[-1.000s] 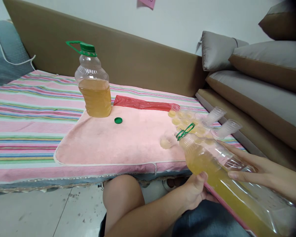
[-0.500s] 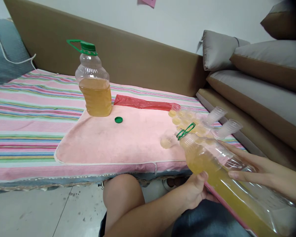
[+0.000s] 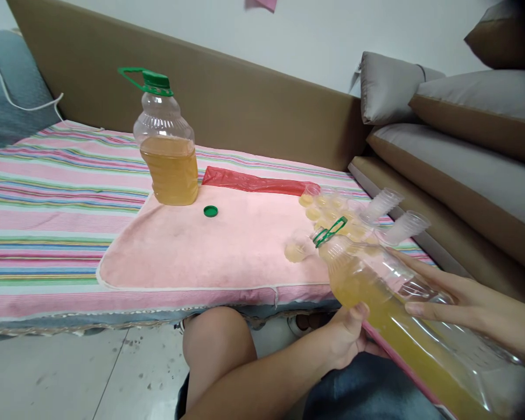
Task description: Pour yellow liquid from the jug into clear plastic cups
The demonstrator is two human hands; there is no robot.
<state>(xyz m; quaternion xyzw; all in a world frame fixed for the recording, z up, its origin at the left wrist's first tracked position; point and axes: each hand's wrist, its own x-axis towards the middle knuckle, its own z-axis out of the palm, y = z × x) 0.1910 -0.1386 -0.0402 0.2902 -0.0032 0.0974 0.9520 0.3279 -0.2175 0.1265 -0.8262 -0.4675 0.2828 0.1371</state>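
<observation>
Setting: low daybed with striped cover point(image 3: 48, 192), brown backrest, grey cushions to the right.
Pink towel point(image 3: 210, 245): spread at the bed's front edge.
Tilted bottle point(image 3: 376, 291): large, clear, uncapped, yellow liquid inside; neck aimed at a small plastic cup point(image 3: 295, 251) on the towel.
Left hand point(image 3: 350, 338): closed under the bottle, supporting it.
Right hand point(image 3: 464, 303): fingers laid flat along its upper side.
Cup cluster point(image 3: 332, 210): several already hold yellow liquid; two upturned cups point(image 3: 394, 213) look empty.
Second bottle point(image 3: 168, 149): upright, capped, about half full.
Loose green cap point(image 3: 210, 211): beside it.
Red bag point(image 3: 254, 182): behind.
</observation>
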